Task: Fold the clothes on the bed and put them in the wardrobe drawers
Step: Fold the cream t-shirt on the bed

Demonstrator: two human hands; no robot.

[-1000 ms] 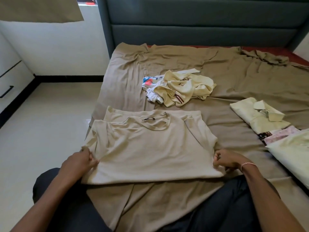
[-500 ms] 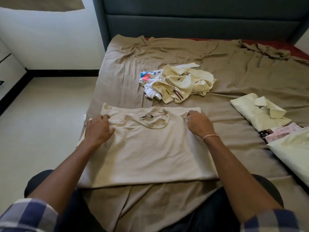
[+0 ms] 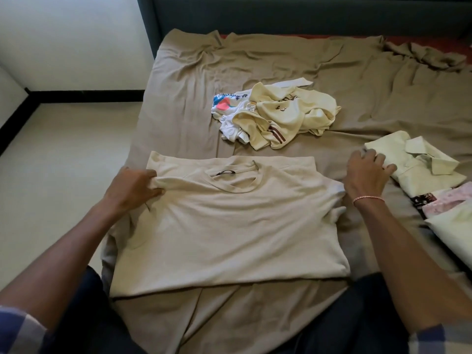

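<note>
A beige t-shirt (image 3: 229,231) lies flat on the bed in front of me, neck towards the headboard. My left hand (image 3: 132,187) pinches its left shoulder, bunching the cloth. My right hand (image 3: 365,175) hovers just off the shirt's right shoulder with its fingers spread, touching the edge of a folded pale green collared shirt (image 3: 419,164). Further up the bed lies an unfolded heap: a cream shirt with maroon stripes (image 3: 291,116) over a white printed shirt (image 3: 229,108).
The brown bedsheet (image 3: 255,62) is wrinkled; a dark headboard (image 3: 281,14) stands behind it. Folded clothes, pink patterned (image 3: 444,200) and pale green (image 3: 457,226), are stacked at the right edge. Tiled floor (image 3: 63,162) lies to the left.
My left hand has closed on the left shoulder of the t-shirt. My right hand has left the right shoulder and moved right to the folded green shirt.
</note>
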